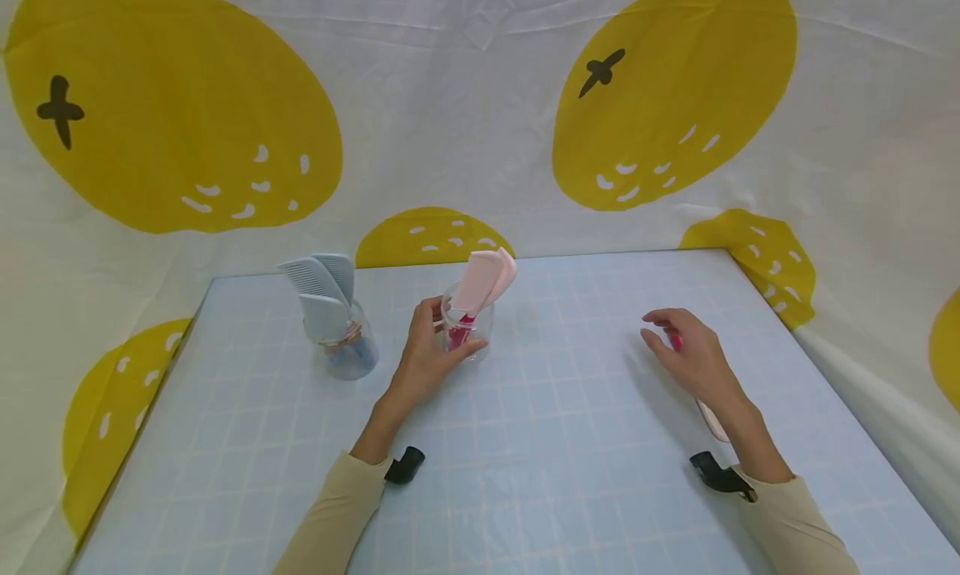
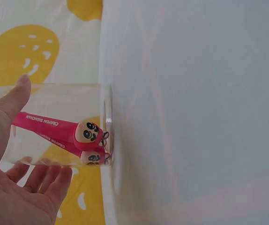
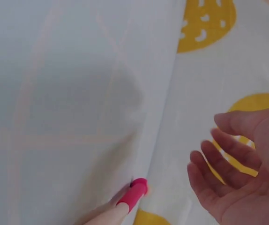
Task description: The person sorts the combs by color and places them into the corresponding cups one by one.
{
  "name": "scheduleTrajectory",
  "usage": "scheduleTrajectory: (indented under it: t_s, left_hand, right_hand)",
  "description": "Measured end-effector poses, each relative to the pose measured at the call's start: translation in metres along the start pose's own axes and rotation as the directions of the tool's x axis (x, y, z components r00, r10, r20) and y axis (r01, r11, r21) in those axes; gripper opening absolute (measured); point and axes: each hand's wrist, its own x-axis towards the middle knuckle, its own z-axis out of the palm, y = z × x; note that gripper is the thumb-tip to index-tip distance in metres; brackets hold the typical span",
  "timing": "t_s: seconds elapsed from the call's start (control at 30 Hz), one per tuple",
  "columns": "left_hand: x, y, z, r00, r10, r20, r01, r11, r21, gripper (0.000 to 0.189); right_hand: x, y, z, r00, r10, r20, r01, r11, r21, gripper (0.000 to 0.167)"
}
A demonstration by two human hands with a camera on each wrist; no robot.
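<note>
My left hand (image 1: 426, 354) holds a clear jar (image 1: 484, 329) upright on the table, thumb on one side and fingers round the other. In it stand pale pink combs (image 1: 480, 282), heads up. The left wrist view shows their dark pink lettered handles (image 2: 55, 126) ending in small character heads at the jar's bottom. To the right, my right hand (image 1: 697, 358) hovers with loosely bent fingers and holds nothing. Below it a pink comb (image 1: 712, 422) lies on the table, partly hidden by hand and wrist; its dark pink handle end (image 3: 133, 194) shows in the right wrist view.
A second clear jar (image 1: 356, 360) with twine round its neck stands left of my left hand, holding several pale blue combs (image 1: 321, 285). The light blue checked table (image 1: 555, 467) meets a white cloth backdrop (image 1: 450, 142) printed with yellow fruit shapes.
</note>
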Motion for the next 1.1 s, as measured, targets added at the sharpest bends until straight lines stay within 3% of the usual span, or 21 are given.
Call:
scheduleTrajectory:
  t_s: [0.23, 0.5, 0.8, 1.1]
  left_hand:
    - [0.0, -0.002, 0.0, 1.0, 0.028, -0.001, -0.028, 1.0, 0.0, 0.081]
    - [0.0, -0.002, 0.0, 0.999, 0.035, -0.008, -0.035, 0.999, 0.001, 0.081]
    - [0.0, -0.003, 0.001, 1.0, 0.027, -0.008, -0.027, 1.0, -0.005, 0.082]
    - [0.0, -0.003, 0.0, 1.0, 0.025, -0.005, -0.025, 1.0, -0.009, 0.081]
  right_hand:
    - [-0.006, 0.014, -0.012, 0.998, 0.034, 0.061, -0.032, 0.999, -0.024, 0.026]
    - [-0.01, 0.031, -0.017, 0.996, 0.001, 0.089, 0.004, 0.998, -0.055, 0.024]
    - [-0.013, 0.041, -0.024, 0.967, 0.14, 0.215, -0.117, 0.986, -0.116, 0.027]
    - [-0.008, 0.05, -0.029, 0.946, 0.069, 0.316, -0.032, 0.992, -0.119, 0.033]
